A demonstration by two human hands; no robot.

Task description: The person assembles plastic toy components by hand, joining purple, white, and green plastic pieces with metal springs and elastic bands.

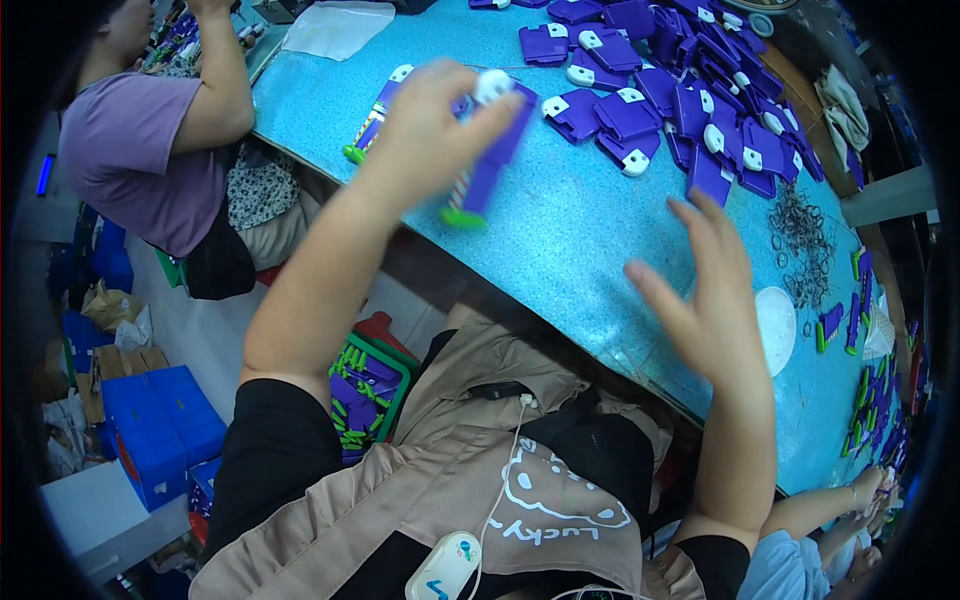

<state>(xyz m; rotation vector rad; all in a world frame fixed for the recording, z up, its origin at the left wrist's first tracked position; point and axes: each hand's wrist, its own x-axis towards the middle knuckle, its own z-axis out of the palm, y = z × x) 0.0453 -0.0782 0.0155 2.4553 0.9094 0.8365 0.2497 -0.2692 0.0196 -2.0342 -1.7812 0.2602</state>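
My left hand (425,130), slightly blurred, is closed over the upper end of a purple plastic toy part (490,175) with a white knob and a green end. The thumb lies across the part near the knob; the other fingers are partly hidden. Beside that hand, a similar purple part (377,118) with a white cap and green end lies on the blue table (560,235). My right hand (705,285) hovers over the table with its fingers apart and nothing in them. A heap of flat purple parts with white corners (628,113) lies beyond it.
Dark small rings (800,235) lie scattered at the right, near a round white lid (774,330). Purple-and-green pieces (870,400) are strewn farther right. A green crate (400,390) of parts stands below the table edge. Co-workers sit left (150,150) and lower right (800,560).
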